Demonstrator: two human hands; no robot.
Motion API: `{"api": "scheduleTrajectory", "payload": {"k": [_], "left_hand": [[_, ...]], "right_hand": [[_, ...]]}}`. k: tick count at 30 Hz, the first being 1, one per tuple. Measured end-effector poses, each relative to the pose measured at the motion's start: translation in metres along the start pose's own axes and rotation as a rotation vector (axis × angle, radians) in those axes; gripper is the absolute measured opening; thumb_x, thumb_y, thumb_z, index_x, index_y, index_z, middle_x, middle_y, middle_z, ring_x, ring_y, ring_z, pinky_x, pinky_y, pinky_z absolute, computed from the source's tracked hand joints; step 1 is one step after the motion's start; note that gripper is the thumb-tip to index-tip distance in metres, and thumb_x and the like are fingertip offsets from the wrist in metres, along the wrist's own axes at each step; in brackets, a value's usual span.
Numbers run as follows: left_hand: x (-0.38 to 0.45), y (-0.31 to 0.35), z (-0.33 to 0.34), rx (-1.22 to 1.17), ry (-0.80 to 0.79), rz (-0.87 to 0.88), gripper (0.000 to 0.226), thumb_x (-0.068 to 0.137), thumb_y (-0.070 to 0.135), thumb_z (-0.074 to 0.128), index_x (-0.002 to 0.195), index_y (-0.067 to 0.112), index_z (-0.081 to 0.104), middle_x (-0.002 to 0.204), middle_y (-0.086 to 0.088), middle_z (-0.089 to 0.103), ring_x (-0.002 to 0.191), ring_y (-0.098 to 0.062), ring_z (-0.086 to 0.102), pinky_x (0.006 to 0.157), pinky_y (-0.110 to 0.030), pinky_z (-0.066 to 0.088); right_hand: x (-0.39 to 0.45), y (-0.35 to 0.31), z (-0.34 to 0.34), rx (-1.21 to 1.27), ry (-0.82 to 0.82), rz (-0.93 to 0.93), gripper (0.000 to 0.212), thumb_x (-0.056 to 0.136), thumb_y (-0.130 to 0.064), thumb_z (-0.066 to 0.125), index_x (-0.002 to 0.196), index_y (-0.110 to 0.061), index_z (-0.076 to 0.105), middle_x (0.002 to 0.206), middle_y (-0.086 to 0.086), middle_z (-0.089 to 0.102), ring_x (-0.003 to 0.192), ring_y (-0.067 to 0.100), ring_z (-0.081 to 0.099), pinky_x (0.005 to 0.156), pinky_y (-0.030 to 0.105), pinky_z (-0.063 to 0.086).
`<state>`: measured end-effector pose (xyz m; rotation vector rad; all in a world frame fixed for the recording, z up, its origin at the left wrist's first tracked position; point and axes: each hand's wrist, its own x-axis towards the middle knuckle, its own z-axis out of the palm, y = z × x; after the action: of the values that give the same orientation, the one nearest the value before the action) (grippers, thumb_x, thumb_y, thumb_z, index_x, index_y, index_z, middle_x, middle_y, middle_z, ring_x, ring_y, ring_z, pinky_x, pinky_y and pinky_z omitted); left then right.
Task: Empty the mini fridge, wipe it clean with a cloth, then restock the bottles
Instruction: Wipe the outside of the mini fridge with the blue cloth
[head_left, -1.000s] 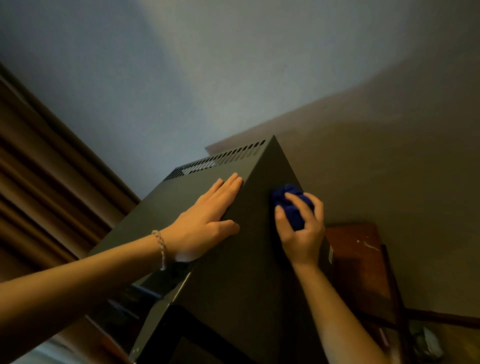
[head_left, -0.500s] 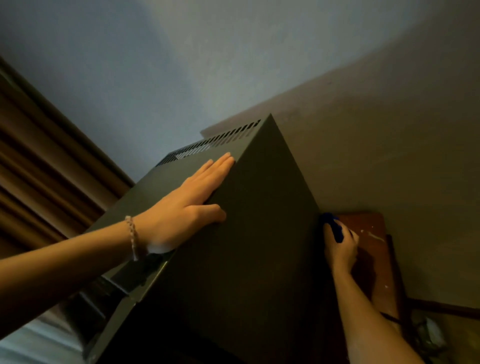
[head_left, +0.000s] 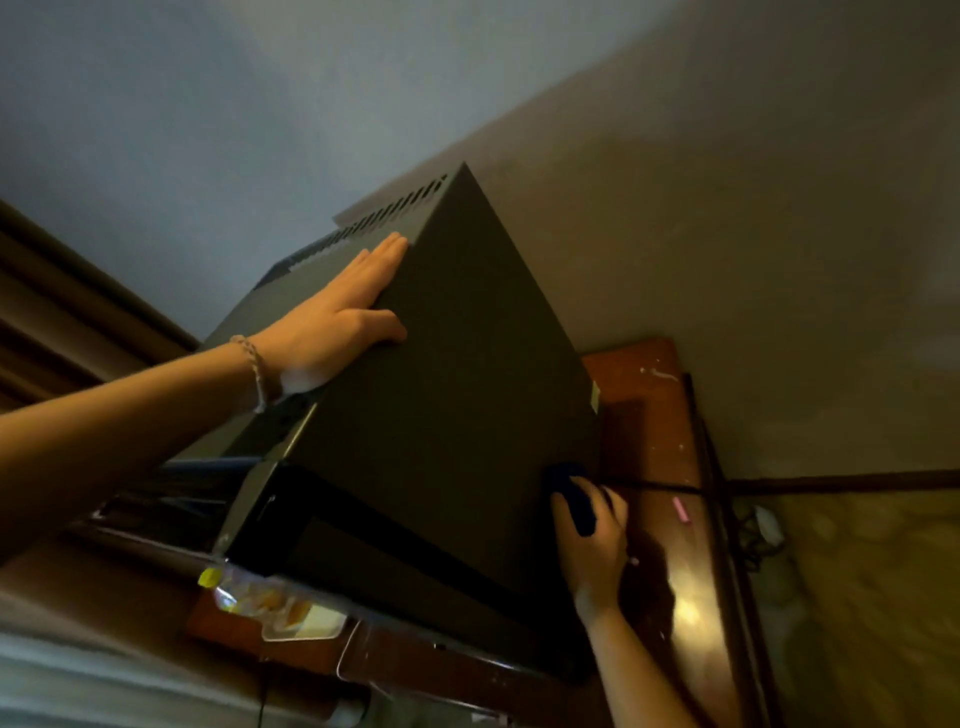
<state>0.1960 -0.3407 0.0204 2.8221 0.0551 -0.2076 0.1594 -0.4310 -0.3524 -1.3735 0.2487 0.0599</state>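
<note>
Right hand: nearest item, low at the fridge's right side; fingers curled round a small, soft dark-blue cloth, pressing it against the lower rear corner of the side panel. Cloth judged light, limp and compressible; best kept bunched in the palm so it does not slip out.

Polished reddish-brown wooden table: directly beneath and beyond the right hand, pale specks on its surface; carries the fridge.

Clear plastic packet with yellow contents: below the left forearm, at the table's front edge under the fridge.

Dark grey, box-shaped metal mini fridge: between the two hands. Judged heavy, rigid, smooth-sided, liable to slide on the polished table when pushed; steady it at top edges and corners.

Left hand: flat on the fridge's top, fingers straight and together, thumb over the edge, bracing. Beaded bracelet at the wrist.

Vent slots: beyond the left fingertips, along the top rear.
</note>
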Motion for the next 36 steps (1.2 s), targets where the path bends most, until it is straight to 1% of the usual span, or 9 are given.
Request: {"api": "scheduleTrajectory", "payload": {"k": [4, 10, 13, 15, 18, 22, 26, 32, 36], "left_hand": [[-0.003, 0.000, -0.001, 0.005, -0.015, 0.005, 0.096, 0.071, 0.036, 0.052, 0.157, 0.036, 0.009, 0.164, 0.019, 0.005, 0.151, -0.003, 0.004, 0.126, -0.040, 0.006], [-0.004, -0.004, -0.002, -0.016, -0.016, 0.031, 0.093, 0.073, 0.035, 0.051, 0.156, 0.038, 0.010, 0.163, 0.021, 0.007, 0.150, -0.001, 0.005, 0.126, -0.041, 0.007], [-0.003, -0.005, -0.003, -0.017, -0.013, 0.030, 0.093, 0.073, 0.034, 0.051, 0.156, 0.036, 0.010, 0.164, 0.020, 0.006, 0.150, -0.001, 0.004, 0.126, -0.039, 0.007], [-0.001, -0.006, -0.002, -0.002, -0.011, 0.036, 0.092, 0.074, 0.034, 0.051, 0.157, 0.035, 0.009, 0.164, 0.019, 0.005, 0.151, 0.000, 0.003, 0.126, -0.038, 0.006], [0.002, -0.011, -0.003, 0.012, -0.004, 0.047, 0.091, 0.076, 0.034, 0.051, 0.157, 0.035, 0.009, 0.164, 0.020, 0.005, 0.150, 0.001, 0.002, 0.126, -0.036, 0.006], [0.004, -0.013, -0.002, -0.012, 0.000, 0.058, 0.089, 0.077, 0.033, 0.052, 0.156, 0.038, 0.010, 0.163, 0.024, 0.006, 0.149, 0.004, 0.004, 0.126, -0.037, 0.008], [0.004, -0.013, -0.002, -0.039, 0.004, 0.051, 0.089, 0.077, 0.032, 0.053, 0.156, 0.039, 0.012, 0.163, 0.025, 0.008, 0.149, 0.005, 0.005, 0.126, -0.037, 0.009], [0.004, -0.011, -0.001, -0.031, 0.010, 0.054, 0.091, 0.075, 0.033, 0.052, 0.156, 0.039, 0.012, 0.163, 0.025, 0.008, 0.149, 0.005, 0.005, 0.126, -0.036, 0.007], [0.002, -0.006, -0.001, 0.000, -0.007, 0.040, 0.092, 0.074, 0.034, 0.051, 0.157, 0.037, 0.010, 0.164, 0.022, 0.005, 0.150, 0.003, 0.002, 0.126, -0.037, 0.005]], "right_hand": [[-0.060, 0.002, 0.000, -0.029, 0.043, 0.008, 0.025, 0.089, -0.030, 0.072, 0.110, -0.042, 0.062, 0.131, -0.009, 0.046, 0.119, 0.012, 0.050, 0.096, 0.029, 0.041], [-0.083, 0.002, 0.007, 0.014, 0.111, -0.026, 0.039, 0.082, -0.020, 0.080, 0.100, -0.051, 0.062, 0.127, -0.012, 0.048, 0.115, 0.004, 0.047, 0.091, 0.018, 0.037], [-0.059, 0.001, 0.009, -0.027, 0.112, -0.043, 0.032, 0.085, -0.020, 0.077, 0.103, -0.043, 0.065, 0.128, -0.006, 0.051, 0.117, 0.011, 0.050, 0.096, 0.028, 0.037], [-0.031, 0.001, 0.010, -0.043, 0.109, -0.109, 0.028, 0.088, -0.020, 0.074, 0.112, -0.032, 0.067, 0.130, 0.002, 0.052, 0.118, 0.018, 0.052, 0.096, 0.029, 0.037], [0.036, -0.006, 0.014, -0.076, 0.075, -0.071, 0.031, 0.093, -0.026, 0.068, 0.123, -0.017, 0.068, 0.136, 0.008, 0.049, 0.121, 0.027, 0.053, 0.096, 0.027, 0.033], [0.126, -0.020, 0.019, -0.110, 0.047, -0.001, 0.040, 0.096, -0.042, 0.059, 0.132, -0.024, 0.061, 0.143, 0.005, 0.043, 0.120, 0.030, 0.053, 0.101, 0.038, 0.040], [0.156, -0.017, 0.019, -0.141, 0.038, 0.068, 0.039, 0.097, -0.045, 0.057, 0.132, -0.029, 0.060, 0.144, 0.004, 0.041, 0.121, 0.033, 0.052, 0.106, 0.050, 0.042], [0.083, 0.003, 0.008, -0.138, 0.015, -0.011, 0.038, 0.097, -0.039, 0.059, 0.133, -0.025, 0.058, 0.141, 0.003, 0.042, 0.120, 0.028, 0.053, 0.104, 0.047, 0.042], [-0.011, 0.018, 0.002, -0.064, 0.030, -0.101, 0.030, 0.090, -0.027, 0.070, 0.114, -0.042, 0.060, 0.134, -0.004, 0.045, 0.121, 0.016, 0.048, 0.105, 0.044, 0.042]]}}
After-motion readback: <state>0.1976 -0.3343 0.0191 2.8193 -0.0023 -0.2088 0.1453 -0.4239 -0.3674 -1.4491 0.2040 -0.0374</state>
